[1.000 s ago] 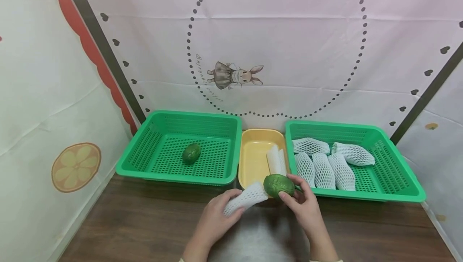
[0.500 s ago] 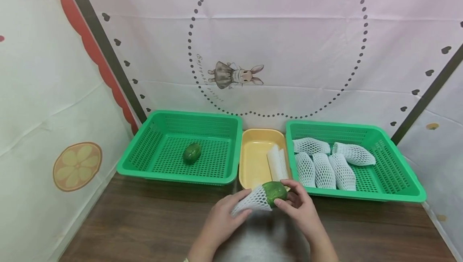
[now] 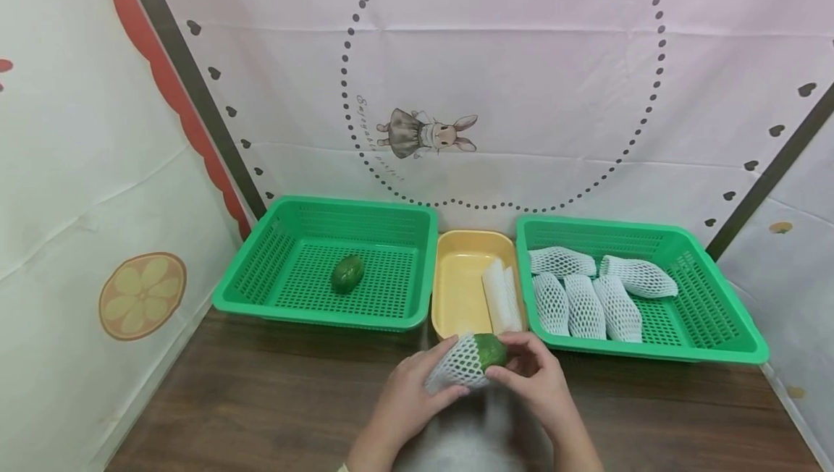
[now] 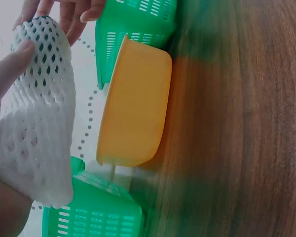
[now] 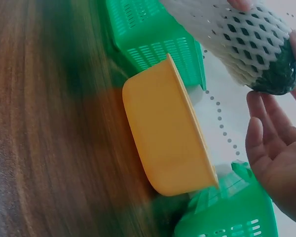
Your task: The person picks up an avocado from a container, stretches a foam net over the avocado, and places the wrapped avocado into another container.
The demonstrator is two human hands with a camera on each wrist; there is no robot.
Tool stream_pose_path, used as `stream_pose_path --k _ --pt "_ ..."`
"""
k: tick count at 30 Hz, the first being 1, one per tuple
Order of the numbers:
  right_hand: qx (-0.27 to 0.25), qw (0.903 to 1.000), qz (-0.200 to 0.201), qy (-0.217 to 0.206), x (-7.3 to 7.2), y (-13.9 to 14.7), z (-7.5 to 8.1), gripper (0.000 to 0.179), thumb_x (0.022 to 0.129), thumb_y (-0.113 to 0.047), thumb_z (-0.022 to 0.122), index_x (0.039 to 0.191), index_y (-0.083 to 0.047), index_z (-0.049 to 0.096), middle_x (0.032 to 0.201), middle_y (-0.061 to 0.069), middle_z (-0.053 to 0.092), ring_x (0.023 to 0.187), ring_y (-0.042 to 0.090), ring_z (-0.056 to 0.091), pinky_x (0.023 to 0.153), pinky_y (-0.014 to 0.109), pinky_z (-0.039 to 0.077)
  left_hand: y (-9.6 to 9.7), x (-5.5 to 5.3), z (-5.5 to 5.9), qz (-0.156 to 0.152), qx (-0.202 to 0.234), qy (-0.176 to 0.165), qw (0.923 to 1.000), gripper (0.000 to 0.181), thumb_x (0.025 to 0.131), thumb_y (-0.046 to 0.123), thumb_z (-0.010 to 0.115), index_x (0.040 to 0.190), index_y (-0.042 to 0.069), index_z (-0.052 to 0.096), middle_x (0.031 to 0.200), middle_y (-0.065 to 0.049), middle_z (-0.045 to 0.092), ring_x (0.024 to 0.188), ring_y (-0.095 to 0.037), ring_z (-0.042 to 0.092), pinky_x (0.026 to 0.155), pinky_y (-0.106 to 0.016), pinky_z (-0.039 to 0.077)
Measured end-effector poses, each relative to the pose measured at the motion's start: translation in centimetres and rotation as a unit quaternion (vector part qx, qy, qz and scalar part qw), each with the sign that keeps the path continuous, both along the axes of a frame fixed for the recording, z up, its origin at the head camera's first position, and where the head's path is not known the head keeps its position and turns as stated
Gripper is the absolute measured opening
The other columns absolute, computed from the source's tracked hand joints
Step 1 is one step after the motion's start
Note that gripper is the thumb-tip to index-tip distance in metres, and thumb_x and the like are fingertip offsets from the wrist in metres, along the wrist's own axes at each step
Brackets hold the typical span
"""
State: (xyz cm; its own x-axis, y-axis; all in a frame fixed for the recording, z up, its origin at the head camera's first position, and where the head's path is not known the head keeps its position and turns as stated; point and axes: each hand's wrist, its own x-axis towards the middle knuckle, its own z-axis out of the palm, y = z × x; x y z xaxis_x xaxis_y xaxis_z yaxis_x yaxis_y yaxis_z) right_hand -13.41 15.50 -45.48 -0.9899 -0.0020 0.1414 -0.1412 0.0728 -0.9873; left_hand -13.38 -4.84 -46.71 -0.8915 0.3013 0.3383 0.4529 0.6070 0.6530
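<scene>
My left hand grips a white foam net sleeve, its thumb lying along the mesh. A green avocado sits partly inside the sleeve's mouth, dark skin showing through the stretched mesh. With thumb and fingertips, my right hand pinches the avocado's bare end, which sticks out of the sleeve on the right. In the right wrist view that bare end rests against the fingers. Both hands are close over the table, just in front of a yellow tray.
Two flat foam sleeves lie in the yellow tray's right side. At left, a green basket holds one avocado. The green basket at right holds several sleeved fruits. A printed cloth hangs behind the wooden table.
The avocado has gone from beside the sleeve's mouth into it, moving left and down, and the mesh now covers much of it. My left hand has shifted slightly right.
</scene>
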Motion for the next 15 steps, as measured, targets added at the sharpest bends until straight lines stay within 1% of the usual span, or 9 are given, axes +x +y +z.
stream_pose_path --k 2,4,7,8,10,12,14,15 --pt "0.002 0.9998 0.018 0.005 0.10 0.01 0.00 0.037 0.073 0.004 0.074 0.107 0.002 0.060 0.111 0.013 0.055 0.090 0.014 0.057 0.070 0.026 0.048 0.07 0.06 0.00 -0.007 -0.009 0.002 0.9999 0.069 0.074 0.047 0.072 0.134 0.022 0.049 0.117 0.001 0.062 0.097 -0.015 0.059 0.083 -0.040 0.046" --pt "-0.003 0.9990 0.042 0.013 0.15 0.13 0.03 0.031 0.077 0.001 0.071 0.107 0.004 0.062 0.109 0.014 0.056 0.093 0.014 0.056 0.074 0.026 0.049 0.13 0.13 -0.01 -0.014 -0.013 0.007 0.9998 0.072 0.073 0.047 0.074 0.135 0.021 0.048 0.119 0.001 0.061 0.100 -0.015 0.058 0.085 -0.040 0.045" --pt "-0.023 0.9965 0.077 0.026 0.12 0.48 0.08 0.024 0.083 0.000 0.065 0.106 0.008 0.063 0.105 0.014 0.060 0.097 0.013 0.056 0.079 0.025 0.048 0.17 0.27 -0.01 -0.022 -0.017 0.022 0.9994 0.073 0.072 0.043 0.077 0.135 0.021 0.048 0.122 0.000 0.060 0.104 -0.016 0.058 0.087 -0.042 0.044" --pt "-0.033 0.9954 0.087 0.023 0.08 0.60 0.07 0.022 0.084 0.000 0.064 0.105 0.008 0.063 0.104 0.013 0.061 0.098 0.013 0.056 0.080 0.025 0.048 0.18 0.31 0.04 -0.023 -0.015 0.026 0.9993 0.074 0.071 0.041 0.078 0.135 0.021 0.048 0.122 -0.001 0.059 0.105 -0.017 0.057 0.087 -0.042 0.044" --pt "-0.044 0.9930 0.107 0.020 0.03 0.74 -0.01 0.021 0.085 0.001 0.063 0.104 0.009 0.063 0.102 0.009 0.064 0.097 0.013 0.057 0.080 0.025 0.049 0.22 0.36 0.15 -0.023 -0.016 0.038 0.9989 0.074 0.070 0.039 0.079 0.135 0.020 0.048 0.123 -0.001 0.058 0.106 -0.017 0.057 0.086 -0.043 0.044" --pt "-0.043 0.9913 0.123 0.016 0.05 0.70 -0.15 0.021 0.084 0.001 0.064 0.103 0.010 0.063 0.101 0.005 0.065 0.094 0.013 0.059 0.078 0.025 0.050 0.28 0.35 0.27 -0.025 -0.018 0.048 0.9984 0.074 0.068 0.039 0.080 0.134 0.020 0.050 0.124 -0.001 0.057 0.107 -0.016 0.056 0.086 -0.043 0.044" --pt "-0.028 0.9914 0.127 0.015 0.07 0.49 -0.28 0.020 0.082 0.001 0.066 0.100 0.009 0.064 0.098 0.005 0.066 0.091 0.012 0.060 0.076 0.027 0.050 0.44 0.35 0.35 -0.031 -0.024 0.052 0.9979 0.075 0.067 0.039 0.081 0.133 0.021 0.050 0.124 0.000 0.057 0.106 -0.015 0.055 0.085 -0.041 0.046" --pt "-0.013 0.9918 0.126 0.019 0.07 0.33 -0.32 0.019 0.082 0.000 0.067 0.098 0.009 0.065 0.097 0.006 0.066 0.091 0.012 0.061 0.076 0.027 0.050 0.54 0.36 0.35 -0.036 -0.028 0.054 0.9975 0.075 0.068 0.039 0.081 0.134 0.021 0.049 0.123 0.000 0.056 0.105 -0.015 0.055 0.084 -0.040 0.046"
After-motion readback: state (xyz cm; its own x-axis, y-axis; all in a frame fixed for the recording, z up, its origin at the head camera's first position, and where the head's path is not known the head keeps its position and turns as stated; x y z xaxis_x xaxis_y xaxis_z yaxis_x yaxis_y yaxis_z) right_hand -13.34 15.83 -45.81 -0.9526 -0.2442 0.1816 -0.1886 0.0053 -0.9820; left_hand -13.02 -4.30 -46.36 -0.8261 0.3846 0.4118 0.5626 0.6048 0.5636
